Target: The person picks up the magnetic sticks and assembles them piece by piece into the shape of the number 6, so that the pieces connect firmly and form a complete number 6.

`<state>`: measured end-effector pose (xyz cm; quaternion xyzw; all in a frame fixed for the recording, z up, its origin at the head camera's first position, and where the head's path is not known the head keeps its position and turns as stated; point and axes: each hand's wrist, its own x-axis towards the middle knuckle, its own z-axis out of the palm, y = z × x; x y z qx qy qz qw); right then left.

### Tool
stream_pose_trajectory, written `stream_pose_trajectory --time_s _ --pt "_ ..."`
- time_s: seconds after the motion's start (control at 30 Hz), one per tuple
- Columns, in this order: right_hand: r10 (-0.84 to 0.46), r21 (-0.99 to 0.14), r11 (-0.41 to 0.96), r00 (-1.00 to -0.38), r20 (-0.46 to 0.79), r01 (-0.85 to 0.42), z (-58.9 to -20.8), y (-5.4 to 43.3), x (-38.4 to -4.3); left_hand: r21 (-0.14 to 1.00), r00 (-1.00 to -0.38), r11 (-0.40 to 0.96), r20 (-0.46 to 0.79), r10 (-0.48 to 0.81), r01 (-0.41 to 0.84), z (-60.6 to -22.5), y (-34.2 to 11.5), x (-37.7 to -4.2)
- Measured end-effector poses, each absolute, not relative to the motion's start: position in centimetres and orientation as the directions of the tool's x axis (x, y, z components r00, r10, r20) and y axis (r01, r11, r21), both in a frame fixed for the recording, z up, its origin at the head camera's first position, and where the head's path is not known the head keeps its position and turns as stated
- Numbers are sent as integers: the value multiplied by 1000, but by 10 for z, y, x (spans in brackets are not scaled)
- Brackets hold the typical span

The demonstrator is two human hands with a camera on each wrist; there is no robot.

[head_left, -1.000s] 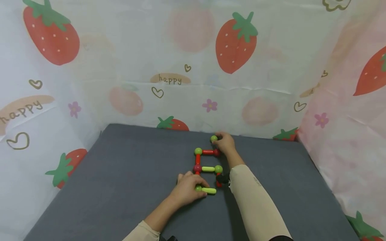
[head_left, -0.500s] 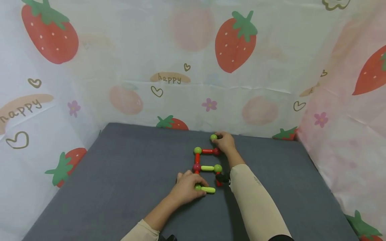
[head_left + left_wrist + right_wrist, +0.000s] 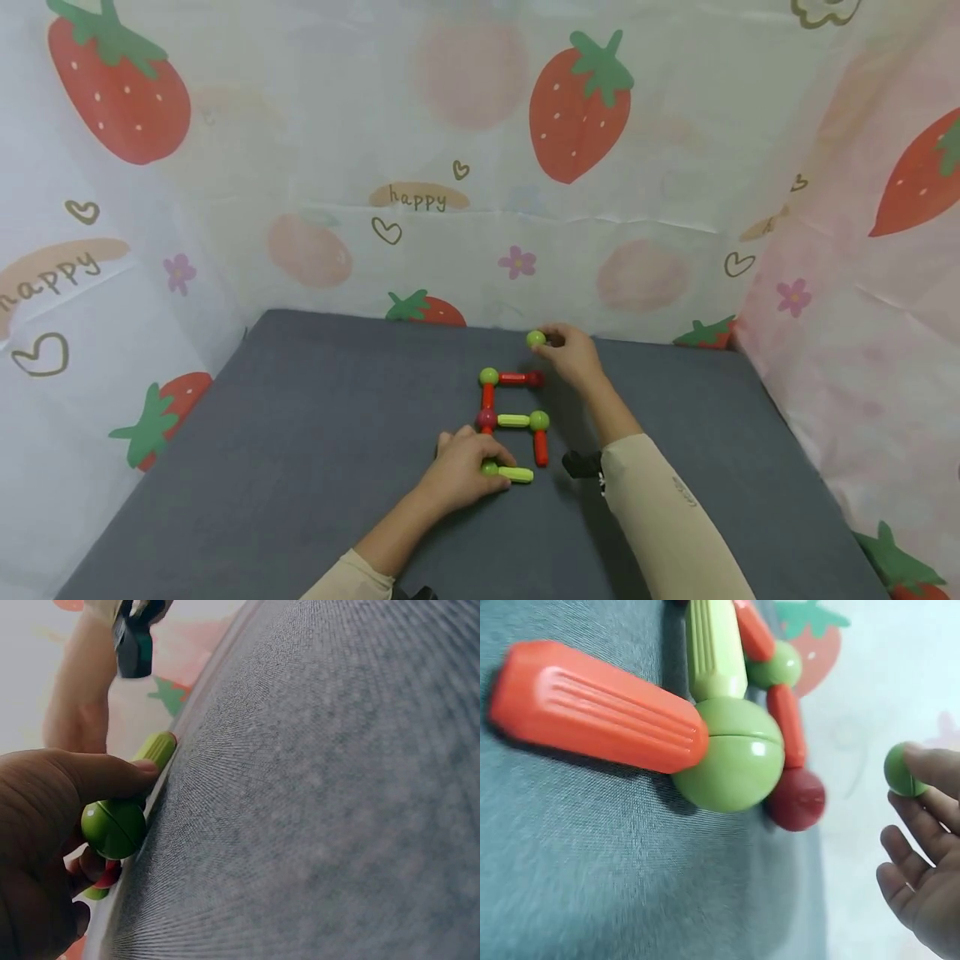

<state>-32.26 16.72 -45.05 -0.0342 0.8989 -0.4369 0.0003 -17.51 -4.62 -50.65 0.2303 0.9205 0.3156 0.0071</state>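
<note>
My right hand [image 3: 576, 358] pinches a green ball [image 3: 536, 339] between thumb and fingers near the table's back edge; the right wrist view also shows that green ball [image 3: 904, 771]. Beyond my left hand [image 3: 461, 468] stretches a shape of magnetic rods and balls. Its upper part has a green ball [image 3: 489, 377], a red rod [image 3: 513, 378] and a dark red ball [image 3: 535, 379]. In the middle, a light green rod [image 3: 513, 421] joins another dark red ball [image 3: 487, 419] to a green ball [image 3: 731, 757]. My left hand grips the lowest green ball [image 3: 114, 829], its thumb against a light green rod [image 3: 157, 750].
A red rod [image 3: 542, 448] points toward me from the middle green ball, its near end attached to nothing. Dark grey cloth [image 3: 337, 400] covers the table. A strawberry-print curtain [image 3: 337, 150] closes off the back and sides.
My right hand has shifted slightly right with its green ball, and the forearm has swung right, uncovering the red rod. My left hand keeps its place on the lowest ball.
</note>
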Motion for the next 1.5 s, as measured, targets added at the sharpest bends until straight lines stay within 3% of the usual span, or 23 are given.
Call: stream_pose_trajectory --time_s 0.3,0.8,1.23,1.5 --pt "-139 -807 574 -988 71 -139 -433 168 -275 603 -898 686 130 420 408 -510 -44 -174" --pt "-233 -776 584 -965 122 -239 -445 175 -203 605 -902 689 123 415 399 -513 -49 -170" --pt "-248 -779 604 -969 15 -167 -466 199 -178 606 -906 696 104 410 385 -511 -49 -173" --pt "-267 -796 581 -964 10 -169 -476 208 -175 614 -903 684 116 414 393 -507 -47 -175"
